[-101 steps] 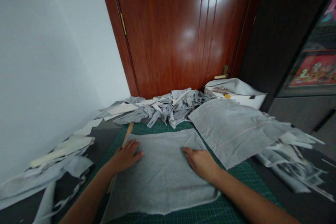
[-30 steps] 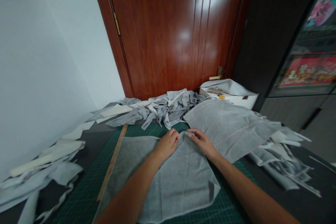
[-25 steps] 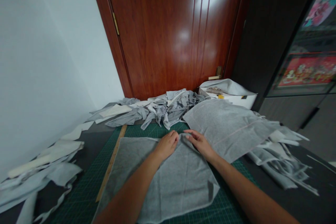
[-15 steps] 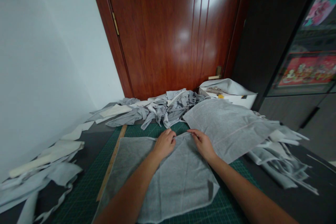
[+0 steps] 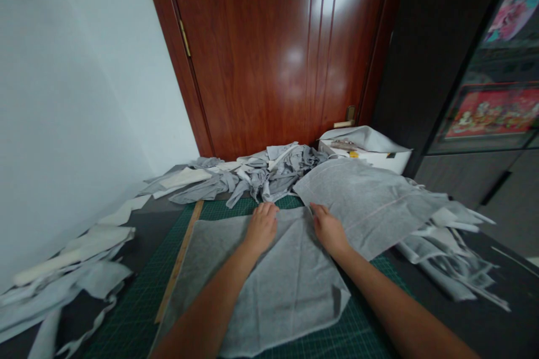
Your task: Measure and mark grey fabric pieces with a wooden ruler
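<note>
A grey piece of cloth [image 5: 290, 286] lies spread over a green cutting mat [image 5: 126, 303], with soft creases across its middle. My left hand [image 5: 261, 227] is closed at its far edge, with the fingers curled over the rim. At the far right corner, my right hand [image 5: 329, 230] pinches the same edge. Between the two hands the edge runs nearly straight. My fingertips are partly hidden behind the cloth and my own knuckles. Along the cloth's left side lies a wooden ruler [image 5: 179, 263].
Grey and white fabric scraps [image 5: 273, 171] are heaped at the back. Another large grey cloth [image 5: 370, 196] lies to the right, in front of a white box [image 5: 391, 161]. More cream and grey strips [image 5: 84, 258] lie on the left. A wooden door [image 5: 269, 56] stands behind.
My hands have moved apart along the far edge, the right one to the right and the left one slightly left. The edge between them has straightened and shifted a little away from me.
</note>
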Motion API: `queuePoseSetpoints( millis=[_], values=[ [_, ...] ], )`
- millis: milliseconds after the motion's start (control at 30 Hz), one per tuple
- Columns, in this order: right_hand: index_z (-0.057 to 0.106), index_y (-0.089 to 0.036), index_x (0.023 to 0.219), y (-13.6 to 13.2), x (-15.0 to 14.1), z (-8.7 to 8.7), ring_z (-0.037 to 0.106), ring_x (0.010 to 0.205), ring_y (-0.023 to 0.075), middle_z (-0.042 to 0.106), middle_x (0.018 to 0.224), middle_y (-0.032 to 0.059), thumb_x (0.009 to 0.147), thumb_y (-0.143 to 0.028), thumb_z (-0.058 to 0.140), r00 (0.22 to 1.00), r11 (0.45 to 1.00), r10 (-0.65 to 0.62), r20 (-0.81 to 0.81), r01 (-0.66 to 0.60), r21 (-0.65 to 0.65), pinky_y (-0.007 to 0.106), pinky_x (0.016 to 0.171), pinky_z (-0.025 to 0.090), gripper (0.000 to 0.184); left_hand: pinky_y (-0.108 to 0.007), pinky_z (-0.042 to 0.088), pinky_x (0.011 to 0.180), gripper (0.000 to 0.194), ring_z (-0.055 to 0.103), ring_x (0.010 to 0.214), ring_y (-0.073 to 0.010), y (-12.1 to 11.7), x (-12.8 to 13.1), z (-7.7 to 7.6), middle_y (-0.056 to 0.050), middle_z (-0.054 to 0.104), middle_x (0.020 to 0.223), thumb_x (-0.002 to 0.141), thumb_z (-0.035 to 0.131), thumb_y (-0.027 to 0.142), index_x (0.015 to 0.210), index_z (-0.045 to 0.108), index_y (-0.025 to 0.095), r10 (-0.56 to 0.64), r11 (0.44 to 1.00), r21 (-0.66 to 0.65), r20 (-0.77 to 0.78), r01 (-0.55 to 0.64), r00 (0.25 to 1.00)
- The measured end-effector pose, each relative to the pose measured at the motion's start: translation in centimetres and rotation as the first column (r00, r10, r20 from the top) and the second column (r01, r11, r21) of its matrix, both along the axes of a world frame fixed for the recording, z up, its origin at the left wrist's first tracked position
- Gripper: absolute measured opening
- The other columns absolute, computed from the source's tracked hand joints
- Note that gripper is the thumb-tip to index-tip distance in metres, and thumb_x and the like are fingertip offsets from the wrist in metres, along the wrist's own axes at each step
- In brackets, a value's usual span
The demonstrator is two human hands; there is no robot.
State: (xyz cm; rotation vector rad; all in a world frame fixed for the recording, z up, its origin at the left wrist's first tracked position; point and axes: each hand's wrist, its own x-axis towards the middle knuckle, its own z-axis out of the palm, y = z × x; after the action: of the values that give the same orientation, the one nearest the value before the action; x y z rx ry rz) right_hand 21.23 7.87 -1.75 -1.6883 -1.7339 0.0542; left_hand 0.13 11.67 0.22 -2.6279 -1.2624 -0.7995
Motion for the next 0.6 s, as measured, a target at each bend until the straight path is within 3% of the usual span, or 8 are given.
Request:
queuePoseSetpoints(
  millis=[67, 133, 233, 367, 500, 600],
  values=[
    [0.049, -0.014, 0.129, -0.1, 0.0, 0.1, 0.064, 0.099, 0.0220, 0.056, 0.126, 0.0139, 0.087, -0.012, 0.038, 1.000, 1.000, -0.024, -0.011, 0.024, 0.005, 0.032, 0.085, 0.048, 0.043, -0.035, 0.041, 0.095, 0.024, 0.052, 0.108, -0.0186, -0.4, 0.4, -0.1, -0.004, 0.060, 0.111, 0.087, 0.049, 0.015, 0.108, 0.058, 0.024, -0.152, 0.988, -0.052, -0.070, 0.149, 0.986],
    [0.050, -0.014, 0.126, -0.1, 0.0, 0.1, 0.063, 0.101, 0.0213, 0.058, 0.123, 0.0130, 0.087, -0.012, 0.038, 0.999, 0.999, 0.001, -0.037, 0.001, 0.036, 0.031, 0.086, 0.048, 0.041, -0.036, 0.039, 0.100, 0.028, 0.049, 0.115, -0.0187, -0.8, 0.8, -0.3, -0.004, 0.058, 0.121, 0.090, 0.050, 0.024, 0.118, 0.056, 0.025, -0.222, 0.973, -0.094, -0.110, 0.212, 0.969],
    [0.054, -0.016, 0.120, -0.2, 0.2, 0.1, 0.061, 0.102, 0.0195, 0.060, 0.118, 0.0105, 0.086, -0.012, 0.038, 0.995, 0.994, 0.075, -0.068, -0.069, 0.089, 0.030, 0.089, 0.046, 0.037, -0.048, 0.028, 0.107, 0.041, 0.038, 0.130, -0.0238, -1.6, 1.0, -0.5, -0.006, 0.047, 0.139, 0.093, 0.046, 0.037, 0.133, 0.046, 0.026, -0.232, 0.965, -0.163, -0.172, 0.205, 0.957],
    [0.057, -0.018, 0.114, -0.6, -0.1, 0.5, 0.061, 0.100, 0.0179, 0.062, 0.113, 0.0088, 0.087, -0.011, 0.036, 0.982, 0.976, 0.184, -0.042, -0.177, 0.128, 0.030, 0.088, 0.047, 0.035, -0.060, 0.017, 0.108, 0.046, 0.026, 0.138, -0.0290, -2.9, 0.7, -0.6, -0.006, 0.040, 0.146, 0.094, 0.041, 0.046, 0.138, 0.040, 0.032, -0.237, 0.957, -0.225, -0.229, 0.185, 0.944],
    [0.057, -0.020, 0.116, -1.4, -1.1, 1.3, 0.062, 0.097, 0.0165, 0.061, 0.113, 0.0080, 0.089, -0.010, 0.036, 0.955, 0.963, 0.266, 0.131, -0.269, 0.005, 0.026, 0.082, 0.048, 0.036, -0.060, 0.015, 0.109, 0.049, 0.021, 0.139, -0.0307, -3.9, 0.4, -0.3, -0.007, 0.037, 0.148, 0.093, 0.040, 0.049, 0.139, 0.040, 0.032, -0.250, 0.951, -0.243, -0.243, 0.191, 0.937],
    [0.058, -0.019, 0.115, -2.0, -2.0, 2.0, 0.066, 0.087, 0.0170, 0.060, 0.115, 0.0097, 0.091, -0.013, 0.036, 0.927, 0.971, 0.219, 0.304, -0.177, -0.160, 0.025, 0.072, 0.049, 0.033, -0.057, 0.019, 0.109, 0.048, 0.027, 0.137, -0.0292, -3.8, 0.1, -0.1, -0.006, 0.043, 0.144, 0.091, 0.046, 0.048, 0.135, 0.044, 0.031, -0.242, 0.953, -0.237, -0.213, 0.190, 0.947]
  ],
)
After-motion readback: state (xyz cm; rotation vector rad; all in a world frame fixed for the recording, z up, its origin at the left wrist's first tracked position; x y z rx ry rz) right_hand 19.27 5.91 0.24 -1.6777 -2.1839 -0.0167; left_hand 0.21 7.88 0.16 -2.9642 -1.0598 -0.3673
